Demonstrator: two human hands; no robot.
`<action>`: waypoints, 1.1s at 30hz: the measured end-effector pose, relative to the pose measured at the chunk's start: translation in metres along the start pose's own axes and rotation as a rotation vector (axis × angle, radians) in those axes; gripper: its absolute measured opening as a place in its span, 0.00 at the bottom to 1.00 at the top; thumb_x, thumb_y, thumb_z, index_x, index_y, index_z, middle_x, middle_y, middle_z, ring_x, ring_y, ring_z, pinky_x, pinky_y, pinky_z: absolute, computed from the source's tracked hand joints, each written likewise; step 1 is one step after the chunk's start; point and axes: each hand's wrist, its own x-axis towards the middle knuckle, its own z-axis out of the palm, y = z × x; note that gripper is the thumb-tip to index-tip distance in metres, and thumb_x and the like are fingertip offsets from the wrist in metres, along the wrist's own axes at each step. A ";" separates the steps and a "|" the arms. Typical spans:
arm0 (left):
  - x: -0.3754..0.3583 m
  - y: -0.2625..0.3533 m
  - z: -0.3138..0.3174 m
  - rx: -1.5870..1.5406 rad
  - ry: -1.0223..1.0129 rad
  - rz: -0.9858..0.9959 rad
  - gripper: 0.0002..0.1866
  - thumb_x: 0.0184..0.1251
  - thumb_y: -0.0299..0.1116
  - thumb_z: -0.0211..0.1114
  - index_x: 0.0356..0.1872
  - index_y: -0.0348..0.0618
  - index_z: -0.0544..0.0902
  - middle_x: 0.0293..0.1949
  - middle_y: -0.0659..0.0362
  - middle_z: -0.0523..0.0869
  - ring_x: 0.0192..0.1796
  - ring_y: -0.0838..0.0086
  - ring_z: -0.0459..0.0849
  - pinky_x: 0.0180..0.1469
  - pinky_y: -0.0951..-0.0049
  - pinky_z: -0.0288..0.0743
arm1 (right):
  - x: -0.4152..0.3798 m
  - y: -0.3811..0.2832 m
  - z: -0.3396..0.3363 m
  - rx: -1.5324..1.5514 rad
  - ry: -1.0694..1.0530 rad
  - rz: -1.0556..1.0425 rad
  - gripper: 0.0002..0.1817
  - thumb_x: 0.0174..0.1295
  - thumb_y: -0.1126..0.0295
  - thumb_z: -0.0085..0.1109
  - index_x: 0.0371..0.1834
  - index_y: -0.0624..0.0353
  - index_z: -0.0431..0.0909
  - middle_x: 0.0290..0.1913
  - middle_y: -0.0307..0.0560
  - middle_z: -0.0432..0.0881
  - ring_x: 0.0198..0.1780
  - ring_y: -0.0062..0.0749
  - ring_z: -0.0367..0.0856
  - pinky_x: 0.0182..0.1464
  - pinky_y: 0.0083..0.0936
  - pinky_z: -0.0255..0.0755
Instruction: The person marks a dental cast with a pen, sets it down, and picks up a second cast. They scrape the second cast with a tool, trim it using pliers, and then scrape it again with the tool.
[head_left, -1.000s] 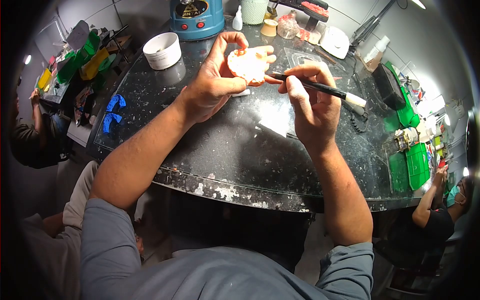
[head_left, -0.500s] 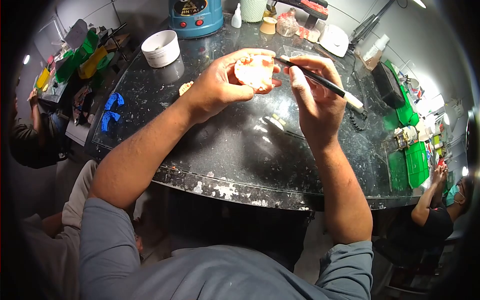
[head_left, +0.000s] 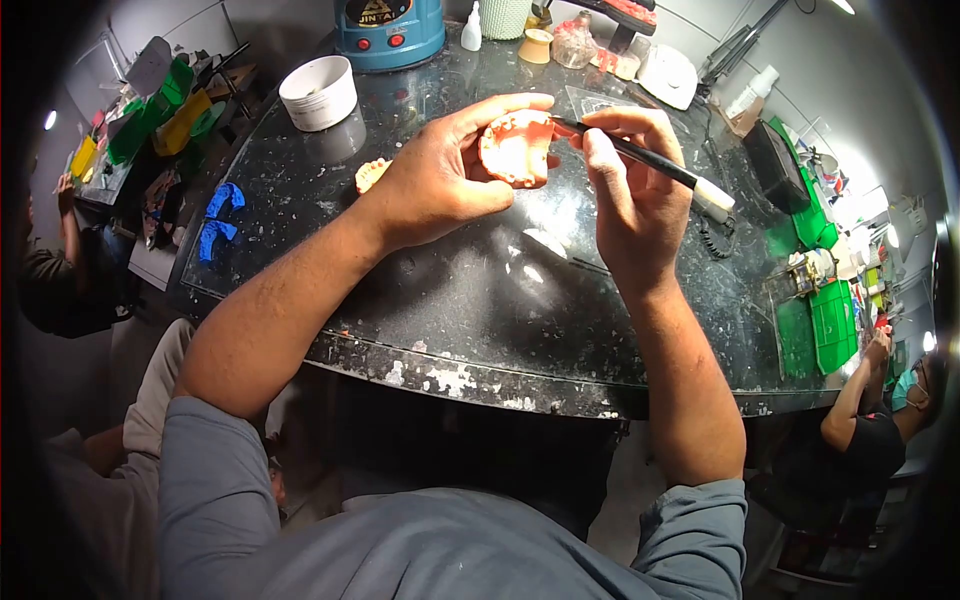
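My left hand is closed around an orange-pink dental cast, with the thumb below and the fingers along its far side. The cast is lit brightly and its row of teeth faces up toward me. In my right hand a slim black pen-like tool with a pale rear end is held like a pencil. Its tip points left, right at the upper right edge of the cast. Both hands are raised above the dark table. Beyond my left wrist lies a second dental cast, partly hidden.
On the worn black table stand a white tub and a blue machine. Blue pieces lie at the left. Green trays line the right side, where a masked person sits. Bottles and jars line the back.
The cast has turned in my left hand, so its tooth row now shows more clearly, and moved slightly right. The tool has shifted slightly with its tip still near the cast's edge.
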 end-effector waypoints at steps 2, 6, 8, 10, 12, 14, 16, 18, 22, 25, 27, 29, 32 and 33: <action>0.000 0.000 0.001 -0.023 0.001 -0.006 0.39 0.49 0.16 0.55 0.70 0.36 0.66 0.60 0.53 0.80 0.60 0.75 0.79 0.65 0.74 0.71 | 0.000 0.001 0.000 -0.007 0.000 -0.009 0.10 0.65 0.80 0.57 0.47 0.68 0.73 0.44 0.48 0.80 0.51 0.32 0.84 0.59 0.28 0.78; 0.000 0.001 0.000 -0.040 0.001 -0.021 0.39 0.49 0.16 0.55 0.70 0.36 0.66 0.59 0.54 0.80 0.59 0.75 0.80 0.64 0.74 0.72 | 0.000 0.000 -0.001 0.005 -0.003 -0.006 0.09 0.64 0.80 0.57 0.46 0.68 0.73 0.44 0.48 0.80 0.51 0.31 0.84 0.59 0.28 0.78; 0.001 0.000 0.000 -0.058 0.008 -0.024 0.39 0.48 0.17 0.55 0.69 0.36 0.66 0.59 0.54 0.81 0.58 0.75 0.80 0.64 0.74 0.72 | 0.000 -0.001 -0.001 0.004 -0.004 0.001 0.08 0.64 0.81 0.57 0.45 0.68 0.74 0.44 0.48 0.80 0.51 0.31 0.84 0.59 0.28 0.77; 0.001 0.001 0.000 -0.077 0.013 -0.026 0.39 0.48 0.17 0.55 0.69 0.36 0.67 0.58 0.54 0.81 0.58 0.75 0.80 0.65 0.74 0.72 | 0.000 -0.002 0.001 0.008 0.010 -0.008 0.07 0.65 0.80 0.56 0.45 0.67 0.74 0.42 0.47 0.80 0.47 0.29 0.83 0.54 0.25 0.76; 0.000 0.003 0.000 -0.064 0.016 -0.044 0.39 0.48 0.18 0.56 0.69 0.36 0.67 0.58 0.54 0.81 0.58 0.75 0.80 0.65 0.74 0.71 | 0.000 -0.002 0.002 0.013 0.023 -0.018 0.06 0.65 0.80 0.55 0.44 0.67 0.75 0.41 0.46 0.80 0.44 0.26 0.81 0.48 0.22 0.75; 0.000 0.003 0.001 -0.087 0.019 -0.039 0.39 0.48 0.19 0.56 0.69 0.36 0.67 0.58 0.54 0.81 0.58 0.74 0.81 0.65 0.74 0.71 | 0.000 0.000 0.001 0.008 0.012 -0.019 0.06 0.65 0.80 0.55 0.44 0.67 0.75 0.41 0.46 0.80 0.43 0.26 0.81 0.49 0.22 0.75; 0.001 0.002 0.001 -0.111 0.020 -0.034 0.39 0.48 0.19 0.57 0.69 0.36 0.67 0.58 0.54 0.81 0.58 0.74 0.81 0.65 0.74 0.71 | 0.000 -0.001 0.002 0.010 0.013 -0.020 0.06 0.65 0.80 0.55 0.44 0.67 0.75 0.41 0.45 0.80 0.43 0.26 0.81 0.49 0.22 0.75; 0.001 0.003 0.001 -0.099 0.016 -0.034 0.39 0.48 0.19 0.56 0.69 0.36 0.67 0.57 0.54 0.82 0.58 0.74 0.81 0.65 0.73 0.71 | 0.000 0.000 0.002 0.013 0.013 -0.020 0.06 0.65 0.80 0.55 0.44 0.66 0.75 0.41 0.45 0.80 0.43 0.26 0.81 0.49 0.22 0.75; 0.000 0.003 0.000 -0.092 0.019 -0.048 0.39 0.47 0.19 0.57 0.69 0.36 0.67 0.57 0.54 0.82 0.57 0.74 0.81 0.65 0.73 0.71 | 0.000 0.001 0.002 0.001 0.017 -0.010 0.06 0.66 0.80 0.55 0.44 0.66 0.75 0.41 0.45 0.80 0.44 0.26 0.82 0.49 0.22 0.75; 0.000 0.002 0.000 -0.069 0.025 -0.037 0.39 0.47 0.20 0.57 0.69 0.36 0.67 0.57 0.54 0.82 0.57 0.74 0.81 0.65 0.73 0.71 | 0.000 0.002 0.002 -0.009 0.016 -0.006 0.06 0.66 0.80 0.55 0.44 0.66 0.75 0.41 0.45 0.81 0.44 0.26 0.82 0.49 0.22 0.76; 0.000 0.002 0.001 -0.102 0.034 -0.032 0.39 0.47 0.20 0.57 0.69 0.36 0.67 0.57 0.54 0.82 0.57 0.74 0.81 0.65 0.73 0.71 | 0.000 0.002 0.002 -0.005 0.019 -0.007 0.06 0.65 0.80 0.56 0.44 0.66 0.75 0.41 0.45 0.81 0.44 0.25 0.82 0.48 0.22 0.76; 0.000 0.003 0.001 -0.097 0.034 -0.031 0.39 0.47 0.20 0.57 0.69 0.36 0.67 0.57 0.54 0.82 0.58 0.74 0.81 0.65 0.73 0.71 | 0.000 0.002 0.002 -0.029 0.014 0.000 0.06 0.65 0.80 0.55 0.44 0.66 0.75 0.41 0.45 0.81 0.43 0.25 0.82 0.48 0.21 0.75; 0.000 0.003 0.001 -0.086 0.034 -0.030 0.39 0.47 0.20 0.57 0.69 0.36 0.67 0.58 0.54 0.81 0.59 0.74 0.80 0.66 0.72 0.71 | 0.000 0.001 0.001 -0.053 0.007 0.018 0.05 0.65 0.80 0.55 0.43 0.66 0.75 0.40 0.45 0.81 0.43 0.25 0.82 0.48 0.21 0.75; 0.000 0.003 0.000 -0.081 0.034 -0.028 0.39 0.48 0.20 0.57 0.69 0.36 0.67 0.59 0.53 0.81 0.60 0.74 0.80 0.66 0.72 0.70 | 0.000 0.001 0.001 -0.053 0.007 0.018 0.05 0.65 0.80 0.55 0.43 0.66 0.75 0.40 0.45 0.81 0.43 0.25 0.82 0.48 0.21 0.75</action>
